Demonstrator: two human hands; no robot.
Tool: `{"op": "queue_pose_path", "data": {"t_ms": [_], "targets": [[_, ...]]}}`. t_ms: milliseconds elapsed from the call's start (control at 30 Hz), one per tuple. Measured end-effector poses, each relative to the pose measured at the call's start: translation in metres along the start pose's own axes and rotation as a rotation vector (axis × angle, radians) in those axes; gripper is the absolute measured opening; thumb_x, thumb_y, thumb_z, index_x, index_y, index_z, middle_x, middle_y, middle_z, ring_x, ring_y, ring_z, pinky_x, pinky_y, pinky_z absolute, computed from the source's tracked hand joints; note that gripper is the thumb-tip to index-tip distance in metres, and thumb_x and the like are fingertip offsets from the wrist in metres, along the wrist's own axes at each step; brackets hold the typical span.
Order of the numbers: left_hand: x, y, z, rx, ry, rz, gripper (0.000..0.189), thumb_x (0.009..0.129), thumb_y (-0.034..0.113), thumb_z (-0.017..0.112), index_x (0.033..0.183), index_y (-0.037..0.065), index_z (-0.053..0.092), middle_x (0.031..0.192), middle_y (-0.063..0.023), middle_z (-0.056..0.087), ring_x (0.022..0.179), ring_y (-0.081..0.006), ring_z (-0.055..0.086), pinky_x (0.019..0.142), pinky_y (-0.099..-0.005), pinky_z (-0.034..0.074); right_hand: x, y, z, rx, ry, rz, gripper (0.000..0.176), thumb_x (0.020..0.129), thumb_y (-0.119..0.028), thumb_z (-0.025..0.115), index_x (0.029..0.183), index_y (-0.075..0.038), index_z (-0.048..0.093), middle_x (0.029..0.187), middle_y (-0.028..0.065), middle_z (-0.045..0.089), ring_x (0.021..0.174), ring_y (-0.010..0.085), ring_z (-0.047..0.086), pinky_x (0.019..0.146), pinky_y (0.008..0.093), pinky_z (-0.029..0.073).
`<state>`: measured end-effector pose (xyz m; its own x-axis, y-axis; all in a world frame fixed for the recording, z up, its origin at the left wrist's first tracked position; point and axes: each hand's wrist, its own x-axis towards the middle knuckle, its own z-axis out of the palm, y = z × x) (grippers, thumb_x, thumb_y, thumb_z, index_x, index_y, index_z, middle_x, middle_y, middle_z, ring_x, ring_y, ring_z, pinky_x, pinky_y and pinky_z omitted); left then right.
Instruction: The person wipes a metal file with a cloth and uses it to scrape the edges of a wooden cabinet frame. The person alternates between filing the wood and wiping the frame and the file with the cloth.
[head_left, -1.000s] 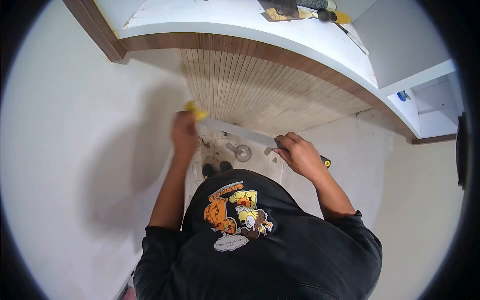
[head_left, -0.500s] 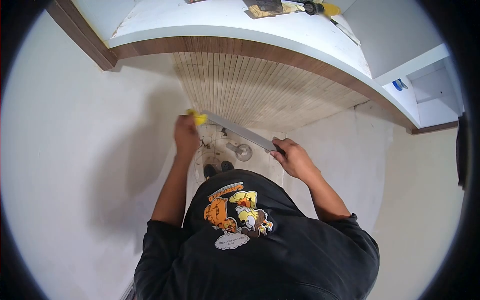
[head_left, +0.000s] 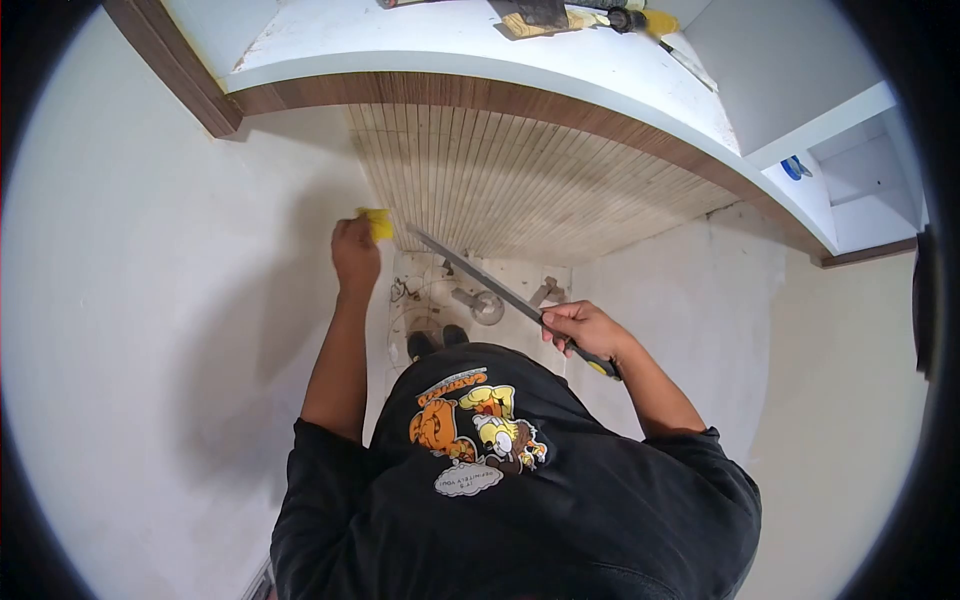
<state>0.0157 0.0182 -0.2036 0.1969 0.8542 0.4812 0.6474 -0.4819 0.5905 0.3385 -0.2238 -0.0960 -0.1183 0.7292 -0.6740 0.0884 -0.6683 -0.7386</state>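
Shifted outward from the blade tip since the earlier frame, the left hand pinches a small yellow piece; the right hand grips a long grey metal blade with a black-and-yellow handle, now turned narrower to view, before beige ribbed panelling.

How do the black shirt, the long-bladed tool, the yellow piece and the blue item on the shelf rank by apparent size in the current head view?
1. Black shirt
2. Long-bladed tool
3. Yellow piece and blue item: too alike to rank
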Motion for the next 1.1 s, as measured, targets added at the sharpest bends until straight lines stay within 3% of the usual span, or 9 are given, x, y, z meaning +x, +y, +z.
{"op": "queue_pose_path", "data": {"t_ms": [167,300,400,600,733,767,833,867,1100], "targets": [[-0.016,0.034,0.002,-0.074,0.052,-0.100,0.023,0.096,0.005,0.052,0.112,-0.002,0.068,0.100,-0.0178,0.066,0.093,-0.0372,0.063,0.079,-0.0464,0.052,0.006,0.003,0.005,0.087,-0.078,-0.043,0.022,0.105,-0.024,0.058,0.093,-0.007,0.064,0.078,-0.0006,0.065,0.061,0.0082,0.059,0.051,0.0246,0.047],[-0.039,0.115,0.018,-0.325,-0.181,0.554,0.025,0.089,0.005,0.059,0.112,0.004,0.071,0.099,-0.0125,0.065,0.090,-0.0320,0.063,0.080,-0.0433,0.050,0.015,-0.009,0.009,0.222,-0.070,0.028,0.019,0.105,-0.021,0.058,0.092,-0.008,0.063,0.079,-0.0006,0.064,0.059,0.0079,0.058,0.049,0.0245,0.046],[-0.036,0.129,0.018,-0.277,-0.335,0.681,0.029,0.083,0.006,0.063,0.111,0.007,0.071,0.094,-0.0084,0.064,0.091,-0.0276,0.062,0.082,-0.0424,0.048,0.014,-0.020,0.010,0.207,-0.096,0.027,0.017,0.105,-0.019,0.058,0.093,-0.007,0.063,0.080,0.0002,0.065,0.059,0.0082,0.058,0.049,0.0243,0.046],[0.018,0.008,0.025,0.108,-0.126,0.183,0.022,0.085,0.003,0.063,0.103,0.004,0.074,0.086,-0.0156,0.062,0.087,-0.0347,0.062,0.079,-0.0446,0.049,0.003,-0.014,0.009,0.174,-0.121,0.036,0.018,0.105,-0.020,0.058,0.094,-0.007,0.064,0.080,0.0012,0.065,0.059,0.0089,0.058,0.048,0.0248,0.046],[0.017,0.016,0.024,-0.094,0.183,0.094,0.017,0.087,0.005,0.064,0.102,0.002,0.073,0.087,-0.0181,0.064,0.083,-0.0377,0.062,0.077,-0.0457,0.049,-0.002,-0.012,0.008,0.114,-0.118,0.022,0.021,0.105,-0.020,0.056,0.091,-0.006,0.064,0.080,0.0024,0.066,0.059,0.0093,0.059,0.049,0.0250,0.047],[0.007,0.035,0.032,-0.479,-0.031,-0.204,0.018,0.087,0.006,0.064,0.102,0.003,0.073,0.088,-0.0170,0.064,0.085,-0.0362,0.062,0.078,-0.0452,0.049,-0.001,-0.013,0.008,0.117,-0.110,0.025,0.022,0.106,-0.020,0.056,0.091,-0.006,0.064,0.080,0.0026,0.066,0.059,0.0094,0.059,0.049,0.0250,0.047],[-0.020,0.083,0.039,-0.608,-0.213,0.047,0.019,0.086,0.007,0.064,0.104,0.004,0.072,0.092,-0.0142,0.064,0.090,-0.0332,0.063,0.080,-0.0441,0.049,0.001,-0.017,0.009,0.119,-0.094,0.030,0.023,0.106,-0.020,0.056,0.090,-0.005,0.064,0.079,0.0030,0.066,0.058,0.0096,0.059,0.049,0.0249,0.047],[-0.030,0.106,0.032,-0.327,-0.164,0.583,0.020,0.086,0.007,0.064,0.104,0.005,0.072,0.094,-0.0126,0.064,0.093,-0.0316,0.063,0.081,-0.0435,0.049,0.002,-0.019,0.009,0.098,-0.097,0.023,0.023,0.106,-0.021,0.056,0.090,-0.005,0.064,0.080,0.0031,0.066,0.059,0.0097,0.059,0.049,0.0249,0.047],[-0.004,0.044,0.035,-0.091,-0.181,0.255,0.025,0.087,0.003,0.060,0.108,0.006,0.073,0.097,-0.0132,0.064,0.088,-0.0328,0.063,0.076,-0.0454,0.051,0.000,-0.024,0.008,0.078,-0.097,0.029,0.025,0.106,-0.025,0.056,0.094,-0.006,0.064,0.080,0.0033,0.067,0.061,0.0101,0.060,0.051,0.0253,0.047]]}}
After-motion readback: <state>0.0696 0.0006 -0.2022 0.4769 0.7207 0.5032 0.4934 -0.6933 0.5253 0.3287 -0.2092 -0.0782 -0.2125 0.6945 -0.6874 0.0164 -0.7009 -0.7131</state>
